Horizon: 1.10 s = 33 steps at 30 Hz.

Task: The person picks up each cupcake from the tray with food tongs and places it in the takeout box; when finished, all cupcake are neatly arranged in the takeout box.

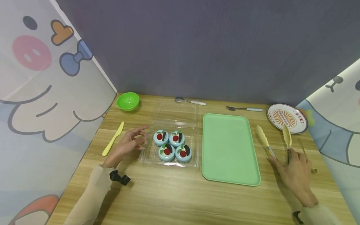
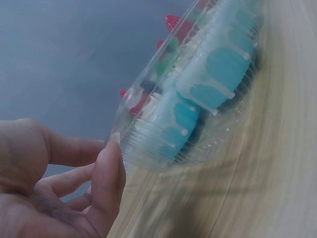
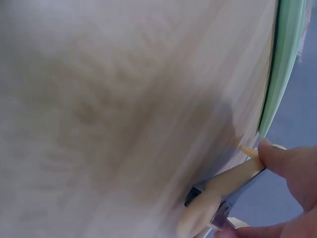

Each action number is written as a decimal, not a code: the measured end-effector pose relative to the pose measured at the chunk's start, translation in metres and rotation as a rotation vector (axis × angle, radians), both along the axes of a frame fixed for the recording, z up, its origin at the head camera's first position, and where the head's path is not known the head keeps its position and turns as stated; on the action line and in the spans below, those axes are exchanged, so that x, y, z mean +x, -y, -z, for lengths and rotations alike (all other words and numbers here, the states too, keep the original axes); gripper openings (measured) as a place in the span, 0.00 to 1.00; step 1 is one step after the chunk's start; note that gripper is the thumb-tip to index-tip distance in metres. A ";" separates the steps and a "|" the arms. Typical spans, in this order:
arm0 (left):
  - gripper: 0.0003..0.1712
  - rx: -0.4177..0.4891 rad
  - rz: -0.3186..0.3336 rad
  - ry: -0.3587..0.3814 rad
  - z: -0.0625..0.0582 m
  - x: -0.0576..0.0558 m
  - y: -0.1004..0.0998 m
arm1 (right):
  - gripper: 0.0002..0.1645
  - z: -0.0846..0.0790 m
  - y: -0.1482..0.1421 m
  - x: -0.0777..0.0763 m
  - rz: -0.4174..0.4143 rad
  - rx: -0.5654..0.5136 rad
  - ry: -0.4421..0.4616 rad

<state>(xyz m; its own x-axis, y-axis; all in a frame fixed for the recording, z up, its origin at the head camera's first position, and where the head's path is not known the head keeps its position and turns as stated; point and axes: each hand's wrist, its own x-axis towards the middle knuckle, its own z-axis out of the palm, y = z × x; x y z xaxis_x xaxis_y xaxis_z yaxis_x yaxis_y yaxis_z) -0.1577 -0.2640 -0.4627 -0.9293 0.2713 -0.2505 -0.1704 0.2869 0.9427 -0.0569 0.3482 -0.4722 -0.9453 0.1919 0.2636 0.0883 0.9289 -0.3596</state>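
Observation:
My left hand [image 1: 130, 144] pinches the left rim of a clear plastic clamshell box [image 1: 150, 153]. In the left wrist view its fingertips [image 2: 110, 163] meet at the box edge. Several light-blue toy cakes [image 1: 166, 153] topped with a red berry, a green leaf and a dark cookie stand in the box, its lid [image 1: 177, 114] folded back. On the right, my right hand [image 1: 297, 172] grips tongs [image 1: 263, 137] with cream tips, the two arms spread apart and pointing away from me. The right wrist view shows the tongs' handle end [image 3: 230, 181] between thumb and fingers.
A green tray [image 1: 230, 150] lies between the box and the tongs. Behind are a green bowl [image 1: 128, 102], a spoon [image 1: 191, 101], a fork [image 1: 244, 109] and a patterned plate [image 1: 287, 118]. A yellow knife [image 1: 113, 139] lies left, a thin gold utensil [image 1: 303, 148] right.

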 end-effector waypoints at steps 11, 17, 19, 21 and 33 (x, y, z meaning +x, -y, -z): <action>0.32 0.002 -0.003 0.005 0.003 0.001 0.000 | 0.57 -0.005 -0.007 -0.019 0.020 -0.025 0.116; 0.33 0.011 0.004 0.006 0.001 0.000 -0.002 | 0.63 -0.006 -0.010 -0.025 0.068 -0.036 0.178; 0.33 0.013 0.006 0.006 0.000 0.000 -0.002 | 0.65 -0.007 -0.009 -0.027 0.076 -0.045 0.192; 0.33 0.016 0.008 0.006 0.000 0.000 -0.003 | 0.66 -0.008 -0.009 -0.028 0.081 -0.056 0.208; 0.32 -0.046 -0.002 -0.023 -0.002 0.002 0.001 | 0.62 -0.019 -0.004 -0.032 0.053 -0.053 0.145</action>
<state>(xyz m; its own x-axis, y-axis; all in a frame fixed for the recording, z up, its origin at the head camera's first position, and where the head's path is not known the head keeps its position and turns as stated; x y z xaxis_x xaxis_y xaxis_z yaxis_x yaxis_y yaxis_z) -0.1561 -0.2654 -0.4602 -0.9356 0.2577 -0.2413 -0.1495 0.3300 0.9321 -0.0887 0.3519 -0.4529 -0.9610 0.2522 0.1132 0.1909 0.9017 -0.3880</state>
